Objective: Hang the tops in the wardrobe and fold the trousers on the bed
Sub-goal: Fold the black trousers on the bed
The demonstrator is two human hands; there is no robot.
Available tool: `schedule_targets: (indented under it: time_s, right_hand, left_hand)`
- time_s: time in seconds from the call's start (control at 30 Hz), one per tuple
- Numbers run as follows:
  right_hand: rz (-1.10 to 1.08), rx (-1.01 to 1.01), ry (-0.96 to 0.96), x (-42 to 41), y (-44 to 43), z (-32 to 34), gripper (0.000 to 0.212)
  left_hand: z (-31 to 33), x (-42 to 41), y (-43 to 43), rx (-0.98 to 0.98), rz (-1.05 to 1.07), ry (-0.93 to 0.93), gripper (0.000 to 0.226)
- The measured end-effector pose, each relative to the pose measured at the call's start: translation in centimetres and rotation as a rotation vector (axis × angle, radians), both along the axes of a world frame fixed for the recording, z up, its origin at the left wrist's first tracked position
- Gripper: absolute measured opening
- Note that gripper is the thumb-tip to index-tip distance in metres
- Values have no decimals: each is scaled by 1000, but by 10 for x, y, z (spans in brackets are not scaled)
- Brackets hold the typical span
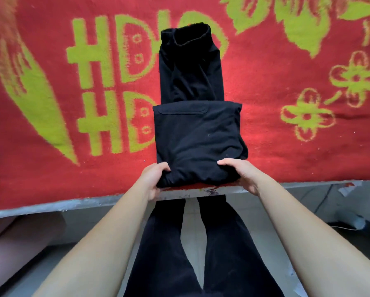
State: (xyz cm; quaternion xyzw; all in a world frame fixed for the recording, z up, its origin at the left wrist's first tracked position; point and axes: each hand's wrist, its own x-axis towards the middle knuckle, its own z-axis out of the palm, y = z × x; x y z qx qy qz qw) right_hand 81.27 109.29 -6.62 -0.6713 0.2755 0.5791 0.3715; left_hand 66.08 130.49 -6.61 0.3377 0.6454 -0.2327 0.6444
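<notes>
Black trousers [192,133] lie on the bed's red and green blanket [286,136], legs stretched away from me, with the near part folded over into a square pad. My left hand [153,179] grips the pad's near left corner at the bed edge. On the near right corner my right hand [241,174] holds the fabric, fingers curled over the top. The leg ends [190,35] are turned up at the far side.
The bed's pale edge [72,205] runs across below the blanket. My own legs in black trousers [164,254] stand on the tiled floor [191,228]. White cables and clutter [349,221] lie on the floor at right.
</notes>
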Motion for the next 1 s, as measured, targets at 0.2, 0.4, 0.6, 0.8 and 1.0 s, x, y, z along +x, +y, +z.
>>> schedule_targets:
  time_s: [0.2,0.4,0.6,0.8,1.0]
  right_hand:
    - [165,-184,-685,67,43,7,81]
    - [433,0,-912,168,128,0,68]
    - [466,223,-732,236,204,-19,93]
    - [535,277,-630,257,224,-14,57]
    - [625,504,-751,222,179,49,39]
  left_hand:
    - [-2,64,58,645,-372,-22,40]
    - [-14,174,112,800,-511,-213,86]
    - [-34,260,140,591,-372,-323,116]
    - [-24,284,162,526,-284,-439,58]
    - [41,242,146,700,-639,-681,36]
